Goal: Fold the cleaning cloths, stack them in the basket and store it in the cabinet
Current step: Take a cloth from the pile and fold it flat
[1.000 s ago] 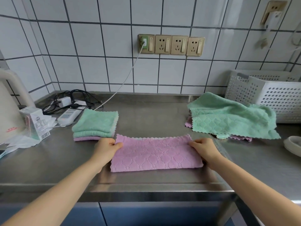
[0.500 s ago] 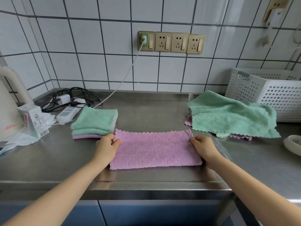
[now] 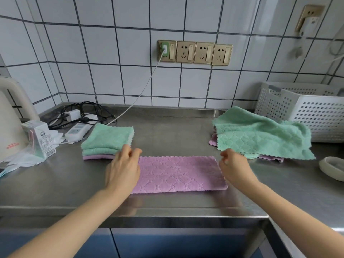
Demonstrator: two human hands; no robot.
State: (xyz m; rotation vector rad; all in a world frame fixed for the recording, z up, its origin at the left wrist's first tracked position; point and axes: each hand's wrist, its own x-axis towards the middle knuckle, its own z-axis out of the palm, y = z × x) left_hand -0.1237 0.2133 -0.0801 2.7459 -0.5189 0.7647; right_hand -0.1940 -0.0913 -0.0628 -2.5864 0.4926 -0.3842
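Observation:
A pink cloth point(image 3: 178, 174), folded into a long strip, lies flat on the steel counter point(image 3: 167, 131) near its front edge. My left hand point(image 3: 123, 168) rests over the strip's left end, its fingers relaxed and slightly lifted. My right hand point(image 3: 235, 167) hovers just off the strip's right end with fingers loosely curled, holding nothing. A stack of folded cloths point(image 3: 107, 141), green on top and pink at the bottom, sits at the left. A loose pile of unfolded green and pink cloths point(image 3: 260, 135) lies at the right. The white perforated basket point(image 3: 314, 112) stands behind that pile.
A cream kettle point(image 3: 11, 127), a small carton point(image 3: 40, 138), a power strip with tangled cables point(image 3: 78, 127) and crumpled plastic crowd the left corner. A white dish point(image 3: 333, 167) sits at the far right. Blue cabinet fronts point(image 3: 167, 243) lie below the counter edge.
Both hands pinched the far corners of the pink strip before; now they have let go and the strip lies flat. The view has shifted slightly.

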